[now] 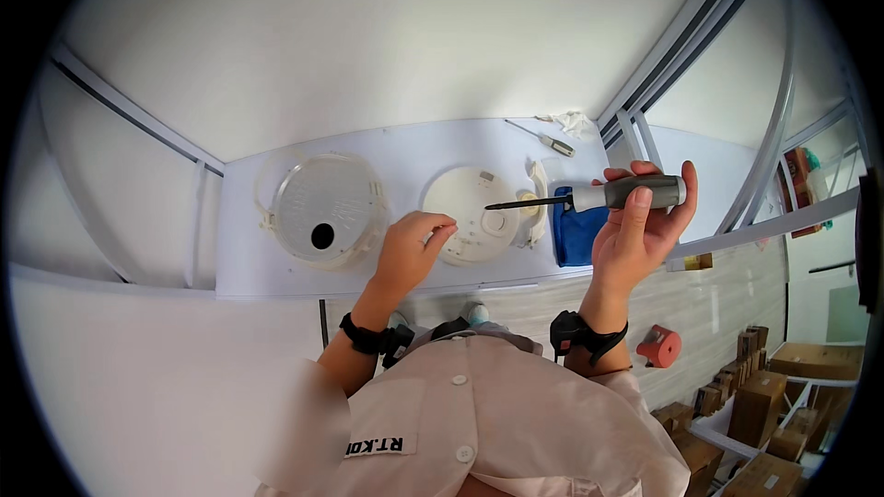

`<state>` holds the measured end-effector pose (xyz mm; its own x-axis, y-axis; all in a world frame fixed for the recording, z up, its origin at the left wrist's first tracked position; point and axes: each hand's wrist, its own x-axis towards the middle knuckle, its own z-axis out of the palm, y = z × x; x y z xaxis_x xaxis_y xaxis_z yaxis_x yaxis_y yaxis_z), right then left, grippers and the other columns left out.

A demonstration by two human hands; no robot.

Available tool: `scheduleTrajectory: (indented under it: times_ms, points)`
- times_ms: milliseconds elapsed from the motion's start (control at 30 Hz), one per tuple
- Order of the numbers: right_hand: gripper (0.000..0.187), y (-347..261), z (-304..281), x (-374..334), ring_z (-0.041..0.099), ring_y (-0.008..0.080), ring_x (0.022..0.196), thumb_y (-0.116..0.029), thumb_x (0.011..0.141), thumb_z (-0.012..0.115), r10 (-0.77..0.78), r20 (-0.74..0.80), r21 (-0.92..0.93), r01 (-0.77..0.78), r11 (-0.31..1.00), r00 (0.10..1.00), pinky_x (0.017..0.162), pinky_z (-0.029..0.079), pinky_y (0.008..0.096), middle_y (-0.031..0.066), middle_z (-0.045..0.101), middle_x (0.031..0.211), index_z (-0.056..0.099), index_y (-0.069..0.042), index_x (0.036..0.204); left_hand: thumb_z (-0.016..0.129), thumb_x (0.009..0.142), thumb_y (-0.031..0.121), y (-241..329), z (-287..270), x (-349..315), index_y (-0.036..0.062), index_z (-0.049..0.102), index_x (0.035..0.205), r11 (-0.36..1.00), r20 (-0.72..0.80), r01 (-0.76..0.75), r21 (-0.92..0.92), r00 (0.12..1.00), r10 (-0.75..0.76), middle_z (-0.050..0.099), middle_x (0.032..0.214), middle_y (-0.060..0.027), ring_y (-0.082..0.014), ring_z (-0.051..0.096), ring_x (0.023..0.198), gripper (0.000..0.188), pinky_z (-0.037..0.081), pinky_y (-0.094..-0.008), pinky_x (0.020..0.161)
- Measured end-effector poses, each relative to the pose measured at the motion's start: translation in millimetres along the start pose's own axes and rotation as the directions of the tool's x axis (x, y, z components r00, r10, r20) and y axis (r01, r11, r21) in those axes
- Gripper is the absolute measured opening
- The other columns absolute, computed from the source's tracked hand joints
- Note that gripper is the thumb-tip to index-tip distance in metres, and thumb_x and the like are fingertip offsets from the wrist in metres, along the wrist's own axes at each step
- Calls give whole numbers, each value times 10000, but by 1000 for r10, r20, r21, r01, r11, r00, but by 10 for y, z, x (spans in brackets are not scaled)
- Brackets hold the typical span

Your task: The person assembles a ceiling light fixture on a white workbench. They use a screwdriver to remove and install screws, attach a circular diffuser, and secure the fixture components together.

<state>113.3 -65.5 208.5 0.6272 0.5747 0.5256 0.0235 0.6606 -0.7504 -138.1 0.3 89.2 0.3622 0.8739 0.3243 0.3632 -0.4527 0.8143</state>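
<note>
Raised at the right, my right hand (635, 225) is closed around the grey and white handle of a screwdriver (589, 196). Its dark shaft points left, above a white round disc-shaped part (465, 191) on the table. My left hand (416, 244) is at the disc's left edge, thumb and fingers pinched together. Whatever they may hold is too small to make out. Left of that hand stands a round translucent tub-like housing (345, 189) with a black circle on its face. A pale curved piece (537, 179) lies at the disc's right, beside a folded blue cloth or pouch (571, 244).
A second screwdriver (555, 144) and crumpled white tissue (571, 122) lie at the back right of the white table (405, 143). Metal frame bars (700, 28) rise at the right. On the floor are a red roll (659, 346) and several cardboard boxes (760, 405).
</note>
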Motion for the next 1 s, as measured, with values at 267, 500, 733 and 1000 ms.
scheduleTrajectory:
  times_ms: [267, 500, 733, 1000]
  points:
    - [701, 103, -470, 165, 697, 270, 966, -96, 1025, 686, 59, 96, -36, -56, 998, 994, 920, 597, 470, 190, 628, 1241, 279, -80, 1595, 803, 874, 116, -317, 769, -66, 24, 771, 985, 970, 149, 173, 169, 969, -199, 767, 918, -127, -265, 721, 814, 147, 562, -376, 729]
    - [719, 202, -657, 234, 694, 254, 973, -89, 1012, 711, 97, 109, -18, -95, 995, 989, 946, 591, 456, 190, 622, 1241, 283, -77, 1590, 791, 872, 175, -337, 1015, 66, 78, 793, 955, 902, 134, 236, 362, 944, -301, 777, 938, -90, -289, 712, 870, 127, 568, -421, 779]
    - [729, 257, -820, 313, 693, 250, 978, -86, 1005, 721, 78, 112, -59, -72, 996, 991, 940, 596, 443, 189, 618, 1243, 283, -75, 1588, 785, 862, 205, -370, 1135, 109, 139, 836, 915, 871, 113, 116, 476, 975, -192, 782, 962, -34, -292, 663, 960, 99, 566, -431, 831]
    - [741, 295, -895, 383, 694, 253, 999, -90, 994, 741, 86, 116, -23, -84, 996, 989, 945, 598, 452, 186, 624, 1235, 294, -93, 1584, 743, 889, 222, -480, 1272, 88, 156, 841, 922, 789, 84, 195, 582, 951, -297, 775, 902, -64, -316, 683, 931, 123, 579, -462, 795]
